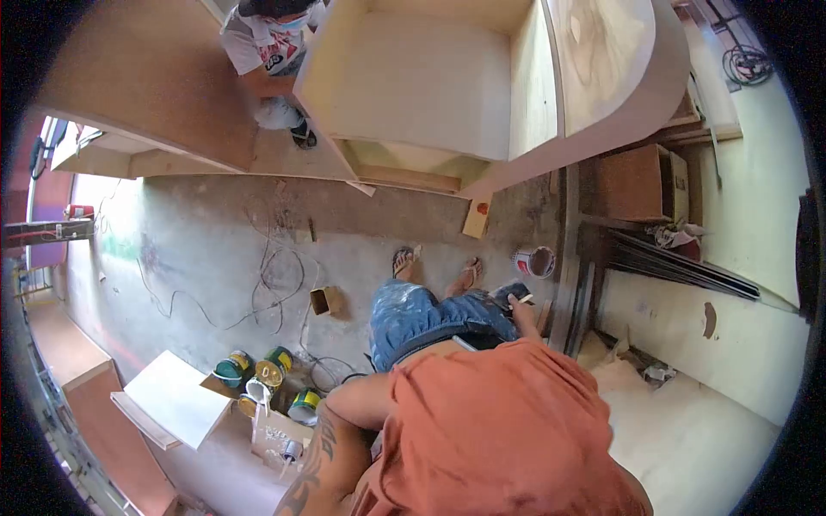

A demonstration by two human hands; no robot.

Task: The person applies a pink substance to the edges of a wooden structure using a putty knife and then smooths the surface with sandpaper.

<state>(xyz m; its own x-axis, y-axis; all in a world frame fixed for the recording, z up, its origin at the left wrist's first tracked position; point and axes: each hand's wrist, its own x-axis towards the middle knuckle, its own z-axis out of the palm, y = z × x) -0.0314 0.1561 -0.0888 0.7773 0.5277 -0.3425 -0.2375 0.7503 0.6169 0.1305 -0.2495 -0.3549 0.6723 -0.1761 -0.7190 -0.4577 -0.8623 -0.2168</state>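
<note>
My right hand (521,311) is beside my right thigh, its fingers closed round a small dark object with a pale edge (511,295); its exact kind is too small to tell. My left arm (324,451) bends out to the left, and its hand is not in view. In front of me stands a large pale wooden cabinet (430,82) with an open compartment and a rounded end. A stained open can (535,262) lies on the floor near my right hand, tipped toward me.
Several paint cans (232,368) sit at left by a white board (176,396). A small open box (324,301) and loose cables (280,267) lie on the concrete floor. Another person (271,52) is behind the cabinet. Dark metal bars (680,267) and a cardboard box (632,185) are at right.
</note>
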